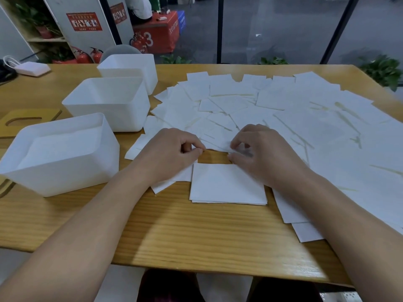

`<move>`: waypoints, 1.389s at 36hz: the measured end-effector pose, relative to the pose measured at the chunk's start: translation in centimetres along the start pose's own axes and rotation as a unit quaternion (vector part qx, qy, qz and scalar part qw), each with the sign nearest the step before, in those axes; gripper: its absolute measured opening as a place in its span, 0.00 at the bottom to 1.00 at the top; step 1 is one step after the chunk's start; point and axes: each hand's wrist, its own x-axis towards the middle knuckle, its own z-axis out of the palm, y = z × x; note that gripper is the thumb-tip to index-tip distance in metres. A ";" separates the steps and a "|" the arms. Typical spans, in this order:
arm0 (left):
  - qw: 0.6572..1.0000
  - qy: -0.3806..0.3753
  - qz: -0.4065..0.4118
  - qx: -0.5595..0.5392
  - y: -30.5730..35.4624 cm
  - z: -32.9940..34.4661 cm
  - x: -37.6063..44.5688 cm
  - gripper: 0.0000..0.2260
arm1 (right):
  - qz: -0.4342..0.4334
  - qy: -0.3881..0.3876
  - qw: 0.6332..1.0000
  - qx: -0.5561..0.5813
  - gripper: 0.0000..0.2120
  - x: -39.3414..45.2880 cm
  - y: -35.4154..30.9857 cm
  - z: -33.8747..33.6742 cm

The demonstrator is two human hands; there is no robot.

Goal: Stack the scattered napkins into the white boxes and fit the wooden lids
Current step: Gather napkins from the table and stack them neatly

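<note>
- Napkins lying scattered in overlapping layers over the right and far half of the wooden table, reaching the right edge.
- Small neat stack of napkins sitting squared up on bare wood at the near middle, just in front of both hands, its far right corner tucked under the right hand.
- Left hand resting knuckles-up at the near edge of the scatter, fingers curled and thumb meeting forefinger, seeming to be pinching a napkin edge; the paper between the fingertips hardly showing.
- Right hand lying just beside it, fingers bent down onto the loose sheets and thumb pressing in from below, pinching at a napkin edge; a strip of bare wood showing between the two hands.
- Three white boxes standing in a row along the left side, all open-topped:
  - nearest box holding white napkins, partly filled;
  - middle box just behind it, contents hard to tell;
  - far box touching or nearly touching the middle one.
- Wooden lid with a slot cut in it lying flat to the left of the middle box; another lid edge peeking out at the left beside the nearest box.
- White pouch with a cord sitting at the far left corner.
</note>
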 end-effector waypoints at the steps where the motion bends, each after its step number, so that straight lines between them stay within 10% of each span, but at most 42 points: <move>1: 1.000 0.000 0.001 0.002 0.0 0.0 0.0 0.06 | 0.003 0.004 1.000 0.003 0.06 0.1 -0.1 0.1; 38: 0.977 0.032 -0.027 -0.211 1.3 0.0 0.0 0.25 | -0.086 -0.093 0.980 0.155 0.04 -1.5 -1.4 -3.5; 45: 0.947 0.035 0.024 -0.319 1.2 -0.7 0.0 0.18 | 0.000 -0.017 0.992 0.124 0.27 -1.1 -0.6 -2.9; 50: 0.945 0.054 0.043 -0.319 1.2 -1.0 -0.1 0.19 | 0.025 0.026 0.984 0.176 0.07 -0.9 -0.4 -2.7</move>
